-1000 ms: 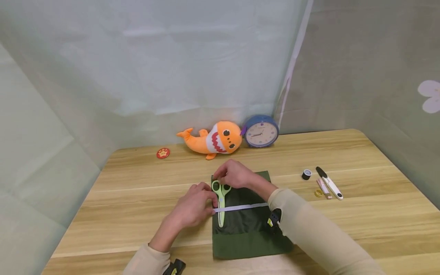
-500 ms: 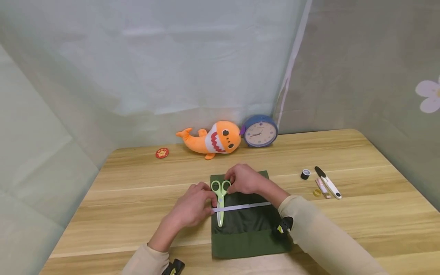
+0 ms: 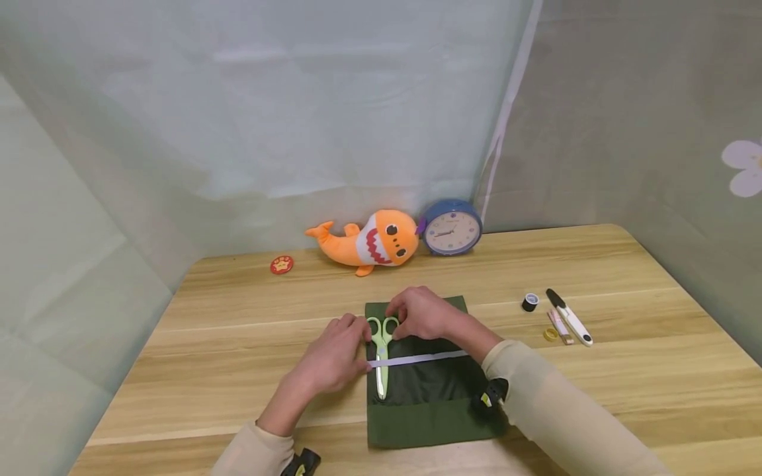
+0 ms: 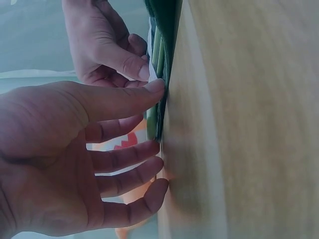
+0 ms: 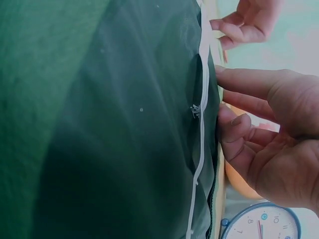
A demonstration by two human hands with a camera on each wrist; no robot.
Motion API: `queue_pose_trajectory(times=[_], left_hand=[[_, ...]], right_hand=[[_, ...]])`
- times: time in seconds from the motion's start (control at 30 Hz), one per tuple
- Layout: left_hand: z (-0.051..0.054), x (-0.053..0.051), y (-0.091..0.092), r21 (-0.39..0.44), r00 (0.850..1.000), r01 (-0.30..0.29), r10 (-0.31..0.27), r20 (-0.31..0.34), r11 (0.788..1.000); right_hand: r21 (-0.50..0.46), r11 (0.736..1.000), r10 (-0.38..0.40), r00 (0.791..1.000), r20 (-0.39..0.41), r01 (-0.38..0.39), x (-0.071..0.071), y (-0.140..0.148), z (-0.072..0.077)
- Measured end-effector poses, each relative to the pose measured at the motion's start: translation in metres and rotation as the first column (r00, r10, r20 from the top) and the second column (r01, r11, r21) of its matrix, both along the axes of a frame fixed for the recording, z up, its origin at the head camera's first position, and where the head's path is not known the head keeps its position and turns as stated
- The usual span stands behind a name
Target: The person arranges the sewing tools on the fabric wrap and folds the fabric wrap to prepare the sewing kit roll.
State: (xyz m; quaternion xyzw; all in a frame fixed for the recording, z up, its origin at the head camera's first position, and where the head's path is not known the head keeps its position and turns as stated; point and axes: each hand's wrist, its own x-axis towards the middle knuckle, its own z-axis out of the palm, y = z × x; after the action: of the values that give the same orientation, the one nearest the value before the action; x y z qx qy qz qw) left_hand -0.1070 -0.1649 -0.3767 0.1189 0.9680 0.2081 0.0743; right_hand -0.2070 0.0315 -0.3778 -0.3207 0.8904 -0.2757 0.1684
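Observation:
Green-handled scissors [image 3: 382, 350] lie on a dark green cloth [image 3: 434, 423], handles toward the back and blades passing beneath a white elastic band [image 3: 419, 358]. My right hand [image 3: 424, 313] has thumb and fingers around the right handle loop. At the cloth's left edge, my left hand [image 3: 333, 354] touches beside the left loop and the band's end. In the left wrist view, the left hand [image 4: 75, 154] has spread, slightly bent fingers, its thumb against the band and cloth edge. The right wrist view shows the right hand [image 5: 279, 129] at the cloth's far edge, fingertips partly hidden.
Behind the cloth are an orange plush shark [image 3: 381, 239], a blue clock [image 3: 452, 228] and a red round badge [image 3: 282, 264]. To the right lie a black spool [image 3: 530, 303], a yellow ring [image 3: 551, 334], a pink-and-white item [image 3: 559, 326] and a white tool with black tip [image 3: 574, 324].
From the top of the handles, my right hand has shifted right onto the right loop. The scissors have slid slightly toward the front beneath the band. The left hand has barely moved.

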Motion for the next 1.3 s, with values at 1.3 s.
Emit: queue_pose_trajectory(times=[1.3], left_hand=[[0.003, 0.001, 0.002, 0.006, 1.000, -0.017, 0.017, -0.021, 1.000]], right_hand=[[-0.108, 0.990, -0.099, 0.993, -0.057, 0.093, -0.001, 0.032, 0.021]])
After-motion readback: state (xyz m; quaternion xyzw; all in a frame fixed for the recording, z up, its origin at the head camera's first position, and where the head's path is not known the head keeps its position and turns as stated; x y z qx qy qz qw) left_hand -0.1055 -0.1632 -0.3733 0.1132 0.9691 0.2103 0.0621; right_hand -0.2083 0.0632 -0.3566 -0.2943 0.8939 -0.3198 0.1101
